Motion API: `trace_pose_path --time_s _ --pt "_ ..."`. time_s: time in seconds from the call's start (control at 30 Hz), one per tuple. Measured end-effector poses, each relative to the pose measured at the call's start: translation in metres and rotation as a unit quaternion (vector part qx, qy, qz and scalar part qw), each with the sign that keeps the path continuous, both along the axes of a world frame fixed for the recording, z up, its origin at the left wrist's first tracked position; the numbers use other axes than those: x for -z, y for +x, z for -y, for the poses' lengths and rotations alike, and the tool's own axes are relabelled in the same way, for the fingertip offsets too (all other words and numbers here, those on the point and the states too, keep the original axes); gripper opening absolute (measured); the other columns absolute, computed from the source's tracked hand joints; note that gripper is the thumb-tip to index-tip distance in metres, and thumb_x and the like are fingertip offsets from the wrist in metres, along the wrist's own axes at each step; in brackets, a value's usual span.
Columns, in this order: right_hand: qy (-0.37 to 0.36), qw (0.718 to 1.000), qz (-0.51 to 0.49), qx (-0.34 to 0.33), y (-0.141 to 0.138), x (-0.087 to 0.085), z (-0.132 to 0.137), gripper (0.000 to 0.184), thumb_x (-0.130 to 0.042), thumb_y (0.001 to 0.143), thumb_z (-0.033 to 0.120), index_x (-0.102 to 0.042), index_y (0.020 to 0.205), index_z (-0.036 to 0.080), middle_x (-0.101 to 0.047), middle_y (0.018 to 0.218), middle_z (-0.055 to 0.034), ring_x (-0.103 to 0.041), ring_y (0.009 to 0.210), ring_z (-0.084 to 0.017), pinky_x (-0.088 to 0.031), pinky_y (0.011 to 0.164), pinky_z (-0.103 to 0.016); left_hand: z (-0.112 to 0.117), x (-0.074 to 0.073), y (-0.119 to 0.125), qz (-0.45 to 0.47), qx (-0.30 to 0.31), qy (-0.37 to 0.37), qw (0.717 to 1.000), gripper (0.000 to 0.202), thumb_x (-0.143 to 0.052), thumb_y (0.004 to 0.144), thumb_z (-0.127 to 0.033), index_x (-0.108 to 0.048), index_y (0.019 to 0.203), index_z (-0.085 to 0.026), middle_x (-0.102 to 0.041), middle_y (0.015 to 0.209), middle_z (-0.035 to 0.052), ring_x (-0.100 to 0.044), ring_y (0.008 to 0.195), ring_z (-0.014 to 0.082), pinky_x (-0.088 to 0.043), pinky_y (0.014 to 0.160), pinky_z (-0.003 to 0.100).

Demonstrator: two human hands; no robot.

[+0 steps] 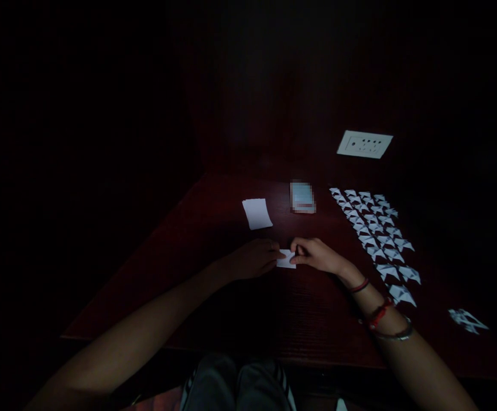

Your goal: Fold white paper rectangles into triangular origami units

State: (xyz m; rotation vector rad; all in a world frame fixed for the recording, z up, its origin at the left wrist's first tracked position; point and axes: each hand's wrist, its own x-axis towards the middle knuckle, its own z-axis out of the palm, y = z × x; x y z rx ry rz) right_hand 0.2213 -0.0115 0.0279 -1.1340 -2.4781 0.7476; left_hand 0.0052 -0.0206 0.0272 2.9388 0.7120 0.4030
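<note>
A small sheet of white paper [287, 260], apparently folded, lies on the dark red table between my hands. My left hand [255, 258] presses on its left side, fingers closed together at the edge. At the right edge, my right hand [317, 254] pinches the paper between thumb and curled fingers. Just beyond my hands rests a stack of white paper sheets [257, 214]. To the right, several folded white paper pieces [376, 227] are laid out in slanting rows.
A blurred light-blue item [303, 197] sits behind my right hand. On the wall is a white socket plate [364, 144]. A small heap of white paper shapes [467, 321] lies at the far right of the table [180, 228]. The surroundings are very dark.
</note>
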Motion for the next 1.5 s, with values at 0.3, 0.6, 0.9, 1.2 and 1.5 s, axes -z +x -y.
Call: trace_pose_path --time_s 0.3,0.6,0.9,1.2,1.5 --pt "0.059 0.998 -0.01 -0.027 -0.007 -0.002 0.004 0.009 -0.052 0.076 0.022 -0.052 0.07 0.015 -0.048 0.073 -0.0019 -0.045 0.067 -0.011 -0.036 0.062 -0.022 -0.002 0.002 0.0 0.004 0.002 0.0 1.0 0.026 -0.041 0.083 -0.016 -0.049 0.107 -0.02 -0.05 0.1 0.0054 -0.046 0.092 0.016 -0.036 0.083 0.029" --pt "0.024 0.995 -0.026 -0.092 -0.004 -0.013 0.009 0.006 -0.051 0.076 0.019 -0.052 0.072 0.015 -0.047 0.075 -0.0018 -0.046 0.069 -0.011 -0.038 0.063 -0.022 -0.008 0.004 -0.006 0.026 0.043 -0.008 0.999 0.034 -0.04 0.083 -0.01 -0.046 0.114 -0.021 -0.051 0.104 0.0055 -0.046 0.095 0.0148 -0.036 0.084 0.028" --pt "-0.016 0.993 -0.041 -0.108 -0.004 -0.012 0.009 0.012 -0.055 0.074 0.022 -0.057 0.083 0.015 -0.053 0.073 -0.0005 -0.047 0.064 -0.009 -0.038 0.058 -0.02 -0.01 0.003 -0.008 0.042 0.05 -0.044 0.997 0.031 -0.05 0.081 -0.022 -0.048 0.112 -0.022 -0.051 0.105 0.0048 -0.046 0.097 0.0163 -0.035 0.086 0.03" --pt "0.002 0.99 -0.01 -0.144 0.0 -0.02 0.012 0.015 -0.048 0.077 0.015 -0.063 0.079 0.016 -0.055 0.079 -0.0029 -0.051 0.072 -0.011 -0.039 0.066 -0.022 -0.01 0.004 -0.008 0.057 0.045 -0.041 0.997 0.025 -0.044 0.084 -0.021 -0.051 0.108 -0.018 -0.052 0.102 0.006 -0.047 0.096 0.0149 -0.036 0.086 0.028" --pt "-0.029 0.989 -0.013 -0.146 0.006 -0.019 0.01 0.017 -0.047 0.079 0.019 -0.062 0.084 0.016 -0.057 0.082 -0.0035 -0.052 0.073 -0.011 -0.04 0.066 -0.022 -0.009 0.001 -0.008 0.034 0.045 -0.029 0.998 0.027 -0.047 0.083 -0.022 -0.05 0.11 -0.018 -0.052 0.102 0.0069 -0.047 0.096 0.0163 -0.037 0.085 0.029"
